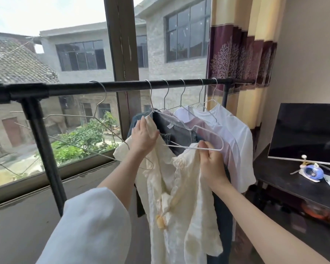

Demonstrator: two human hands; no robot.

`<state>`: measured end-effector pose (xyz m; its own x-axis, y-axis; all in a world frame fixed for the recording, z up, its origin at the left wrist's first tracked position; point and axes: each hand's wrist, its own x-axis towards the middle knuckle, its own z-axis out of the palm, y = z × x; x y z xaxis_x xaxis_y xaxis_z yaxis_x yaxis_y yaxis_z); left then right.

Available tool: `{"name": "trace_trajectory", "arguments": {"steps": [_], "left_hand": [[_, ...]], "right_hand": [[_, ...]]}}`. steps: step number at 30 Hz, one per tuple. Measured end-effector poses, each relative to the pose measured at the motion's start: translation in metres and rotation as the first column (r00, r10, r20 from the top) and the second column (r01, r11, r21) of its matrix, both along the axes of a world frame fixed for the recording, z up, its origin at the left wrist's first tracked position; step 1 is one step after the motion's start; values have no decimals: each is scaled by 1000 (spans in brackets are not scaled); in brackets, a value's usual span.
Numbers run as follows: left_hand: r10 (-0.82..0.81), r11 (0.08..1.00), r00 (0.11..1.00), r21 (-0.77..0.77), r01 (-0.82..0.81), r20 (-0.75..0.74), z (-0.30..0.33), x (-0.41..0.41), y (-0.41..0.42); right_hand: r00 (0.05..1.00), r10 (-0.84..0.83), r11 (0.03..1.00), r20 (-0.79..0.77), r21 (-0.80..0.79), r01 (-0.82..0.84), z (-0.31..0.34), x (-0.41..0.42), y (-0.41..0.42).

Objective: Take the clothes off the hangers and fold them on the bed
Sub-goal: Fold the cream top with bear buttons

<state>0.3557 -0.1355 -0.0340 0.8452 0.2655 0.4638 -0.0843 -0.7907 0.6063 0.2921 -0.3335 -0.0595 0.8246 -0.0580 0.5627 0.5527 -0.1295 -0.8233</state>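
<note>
— What was the room like?

— A large window point(74, 73) looked out on grey brick buildings and a tiled roof. A black clothes rail point(122, 86) ran across in front of it, a striped curtain point(242, 60) hung at the right, and a dark table point(286, 174) beyond that carried a flat screen point(309, 132) and a small blue gadget point(312, 173).

— And on the rail?

— One bare wire hanger point(95, 111) hung apart at the left. Further right, several hooks sat close together, carrying dark jeans point(171, 128), a pale pink top point(225, 147) and a white T-shirt point(234, 128), packed against each other.

— Where was the piece being worked on?

— A cream blouse point(171, 197) hung in front of the jeans, draping down between both arms, partly off its white hanger point(206, 134).

— How was each grip?

— The left hand point(144, 136) had its fingers closed over the blouse's upper left edge, near the hanger's hook. The right hand point(211, 161) pinched the hanger's lower bar together with a bunch of the blouse's cloth, fingers curled tight. A loose white sleeve point(88, 225) covered the left forearm.
</note>
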Motion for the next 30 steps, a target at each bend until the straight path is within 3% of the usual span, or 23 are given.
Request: {"name": "trace_trajectory", "arguments": {"steps": [3, 5, 8, 10, 12, 16, 20, 23, 26, 29, 30], "left_hand": [[122, 969, 992, -216, -116, 14, 1, 5, 3], [226, 880, 972, -414, -232, -63, 5, 12, 8], [121, 542, 977, -813, -213, -176, 22, 17, 6], [124, 473, 985, -865, -166, -122, 29, 14, 0], [280, 444, 955, -869, -219, -97, 24, 17, 2], [283, 690, 954, -711, -133, 97, 5, 10, 4], [129, 809, 965, -587, 30, 227, 0, 7, 10], [30, 844, 976, -529, 91, 217, -1, 10, 5], [26, 927, 993, -375, 18, 112, -4, 7, -7], [165, 864, 986, -479, -157, -26, -3, 10, -11], [180, 838, 975, -499, -222, -131, -1, 6, -12]], "right_hand": [[999, -3, 1000, -37, 6, 3, 2, 2, -6], [999, -27, 1000, -32, -10, 27, 3, 3, -10], [999, -32, 999, -37, -16, 32, 3, 4, -11], [998, -36, 999, -48, -15, 35, 3, 6, -11], [998, -44, 999, -53, -2, 43, 3, 7, -12], [997, -42, 999, -67, 10, 42, 1, 8, -18], [998, -39, 999, -52, 7, 39, 0, 10, -19], [998, -35, 999, -43, -3, 35, -2, 11, -17], [999, -33, 999, -41, 5, 34, -1, 11, -15], [998, -36, 999, -42, 12, 37, 1, 12, -14], [998, -35, 999, -46, 14, 36, 2, 12, -14]]}}
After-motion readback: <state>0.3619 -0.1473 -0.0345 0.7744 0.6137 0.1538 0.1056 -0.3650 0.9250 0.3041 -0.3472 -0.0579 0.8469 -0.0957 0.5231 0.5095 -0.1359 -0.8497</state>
